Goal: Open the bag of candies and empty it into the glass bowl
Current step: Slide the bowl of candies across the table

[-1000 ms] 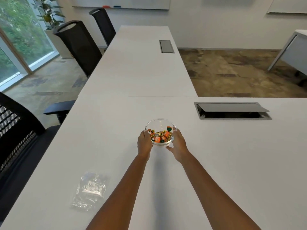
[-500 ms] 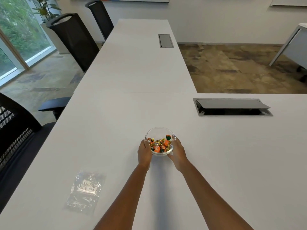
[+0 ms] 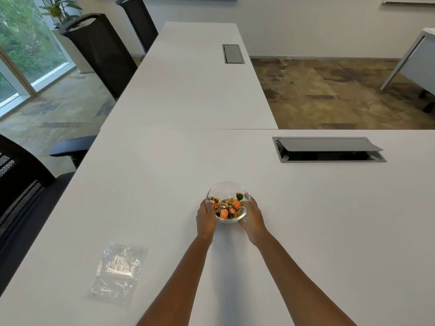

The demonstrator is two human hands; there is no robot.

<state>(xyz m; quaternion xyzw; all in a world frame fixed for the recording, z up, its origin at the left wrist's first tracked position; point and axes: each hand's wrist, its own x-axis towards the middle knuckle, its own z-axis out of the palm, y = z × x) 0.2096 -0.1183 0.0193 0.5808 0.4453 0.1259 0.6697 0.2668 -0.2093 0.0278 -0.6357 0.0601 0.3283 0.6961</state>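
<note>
Glass shows clear between my palms: the bowl (image 3: pixel 227 191) sits on the white table (image 3: pixel 306 220), a little past the middle of my reach. My left hand (image 3: pixel 206 217) curls around its left side and my right hand (image 3: pixel 251 216) around its right, fingers bent against the wall, thumbs up near the rim. Both are wrapped on the bowl, not spread flat. Inside lie the candies (image 3: pixel 227 207), wrapped in orange, gold and green, piled in the bottom half and below the rim. The bag (image 3: pixel 117 271) lies flat and see-through on the table well to my left, near the front edge, apart from both arms; it looks empty. Beyond the bowl to the right, a cable hatch (image 3: pixel 328 149) in the table stands with its lid part raised. Black chairs (image 3: pixel 98 52) line the left side.
</note>
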